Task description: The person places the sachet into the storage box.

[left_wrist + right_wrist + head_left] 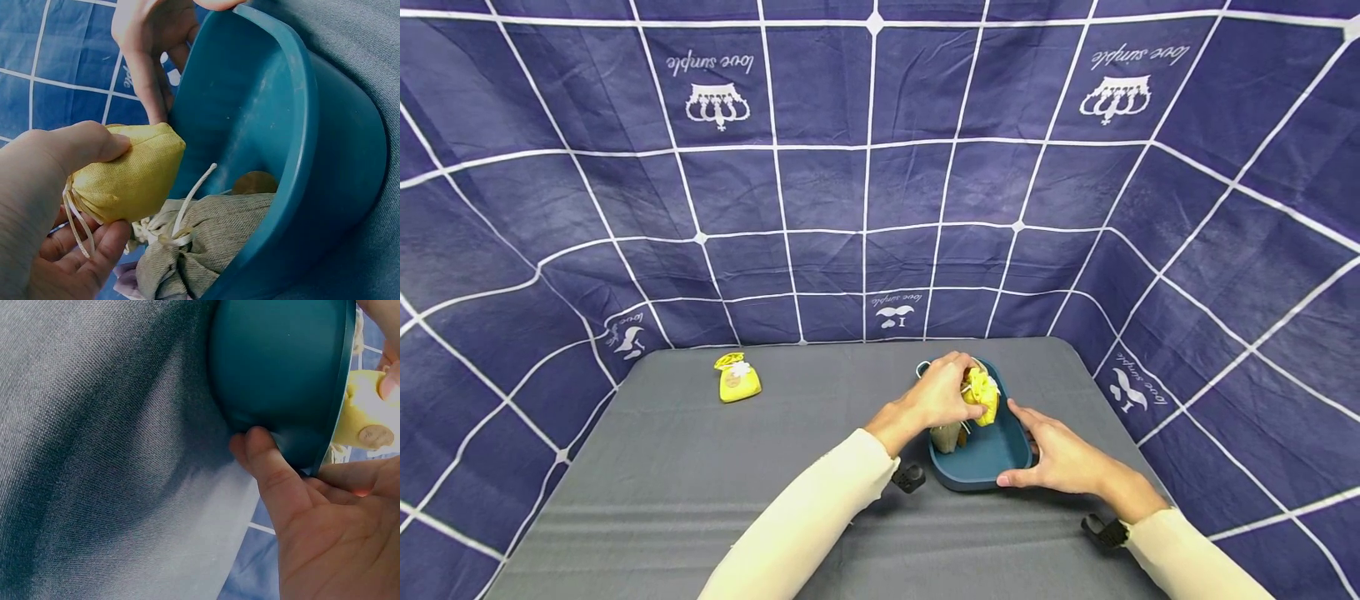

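My left hand [962, 390] pinches a small yellow drawstring pouch [983, 394] and holds it over a dark teal bowl [992, 457] on the grey table. The left wrist view shows the yellow pouch [128, 181] between thumb and fingers of the left hand [103, 200], just above a grey-green pouch [209, 244] that lies in the bowl [325, 150] beside a brown disc [255, 183]. My right hand [1037, 457] grips the bowl's near right rim. In the right wrist view the right hand [294, 487] has its thumb on the bowl's outer wall [281, 369].
A second yellow pouch [739, 380] lies alone on the table's far left. The grey table [700, 500] is walled on three sides by a navy cloth [865, 183] with a white grid. The bowl stands near the table's right edge.
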{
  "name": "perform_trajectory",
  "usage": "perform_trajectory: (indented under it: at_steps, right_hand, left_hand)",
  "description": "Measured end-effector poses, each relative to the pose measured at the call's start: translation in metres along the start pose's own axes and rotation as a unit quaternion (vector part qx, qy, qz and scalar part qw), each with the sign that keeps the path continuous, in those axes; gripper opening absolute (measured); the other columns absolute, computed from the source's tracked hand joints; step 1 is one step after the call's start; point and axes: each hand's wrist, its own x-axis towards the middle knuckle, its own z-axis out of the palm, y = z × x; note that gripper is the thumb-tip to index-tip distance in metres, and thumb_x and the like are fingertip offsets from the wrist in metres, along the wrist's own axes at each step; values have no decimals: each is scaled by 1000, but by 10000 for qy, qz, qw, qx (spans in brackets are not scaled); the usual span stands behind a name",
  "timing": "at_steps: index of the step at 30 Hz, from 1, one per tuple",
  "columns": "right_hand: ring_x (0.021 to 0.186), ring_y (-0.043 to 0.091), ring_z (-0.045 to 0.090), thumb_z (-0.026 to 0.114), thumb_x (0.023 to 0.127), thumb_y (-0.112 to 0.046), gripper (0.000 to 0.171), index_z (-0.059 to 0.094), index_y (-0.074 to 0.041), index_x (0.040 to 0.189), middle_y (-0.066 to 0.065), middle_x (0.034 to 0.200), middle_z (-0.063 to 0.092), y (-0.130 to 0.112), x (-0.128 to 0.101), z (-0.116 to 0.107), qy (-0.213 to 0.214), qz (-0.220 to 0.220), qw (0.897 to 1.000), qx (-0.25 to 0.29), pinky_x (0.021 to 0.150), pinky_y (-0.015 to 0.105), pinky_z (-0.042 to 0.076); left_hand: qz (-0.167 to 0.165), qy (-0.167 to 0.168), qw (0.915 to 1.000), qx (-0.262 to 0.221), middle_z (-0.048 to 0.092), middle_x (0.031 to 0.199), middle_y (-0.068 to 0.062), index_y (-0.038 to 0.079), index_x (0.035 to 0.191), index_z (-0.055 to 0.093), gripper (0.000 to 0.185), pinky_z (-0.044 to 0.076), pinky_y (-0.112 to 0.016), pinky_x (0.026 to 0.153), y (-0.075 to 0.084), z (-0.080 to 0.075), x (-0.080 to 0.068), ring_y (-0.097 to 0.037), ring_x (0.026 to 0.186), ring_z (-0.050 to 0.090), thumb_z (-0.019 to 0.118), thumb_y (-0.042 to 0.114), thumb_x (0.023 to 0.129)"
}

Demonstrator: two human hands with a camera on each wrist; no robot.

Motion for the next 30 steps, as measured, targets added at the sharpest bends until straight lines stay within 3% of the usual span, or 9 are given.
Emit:
perform_trajectory:
  at_steps: [4, 11, 18, 22, 26, 30]
  right_hand:
    - [126, 29, 77, 103, 81, -64, 134, 42, 15, 170, 37, 165, 61, -2, 0, 0, -43, 19, 10000, 60, 108, 46, 67]
    - [127, 26, 77, 102, 82, -65, 134, 41, 15, 171, 34, 164, 62, -2, 0, 0, -151, 125, 9997, 118, 107, 42, 66]
    - [127, 26, 77, 102, 82, -64, 134, 41, 15, 170, 33, 164, 63, -1, 1, -1, -117, 40, 9999, 82, 107, 42, 66]
    - [124, 24, 76, 102, 82, -65, 134, 42, 15, 170, 33, 163, 63, -3, 2, -1, -66, 16, 10000, 11, 106, 42, 66]
    - [127, 26, 76, 103, 80, -66, 134, 43, 14, 170, 33, 164, 63, -5, 2, -2, -4, 6, 10000, -33, 107, 44, 66]
    - [126, 27, 77, 103, 81, -64, 134, 42, 15, 170, 35, 164, 62, -6, 0, -1, -52, 30, 9999, 110, 103, 38, 67]
  left_hand:
    - [48, 82, 9999, 114, 76, 123, -7, 7, 137, 73, 60, 62, -30, 99, -3, 6, -2, -18, 108, 71, 99, 29, 88]
    - [-214, -290, 9984, 442, 73, 141, -11, 9, 156, 64, 85, 59, -43, 117, 3, 5, -12, -30, 133, 73, 104, 37, 86]
    - [10, -268, 9990, 356, 72, 148, -11, 12, 162, 63, 86, 58, -39, 124, -2, 2, -18, -27, 139, 71, 102, 39, 90]
    - [65, -169, 9998, 118, 72, 150, -13, 9, 161, 65, 82, 59, -38, 123, -7, -5, -24, -26, 138, 71, 99, 37, 92]
    - [84, 17, 10000, 27, 73, 147, -13, 9, 158, 68, 77, 60, -37, 115, -14, -11, -30, -26, 127, 72, 98, 37, 92]
    - [141, 137, 9998, -94, 75, 143, -14, 9, 155, 71, 72, 60, -39, 109, -20, -17, -36, -27, 120, 71, 96, 35, 94]
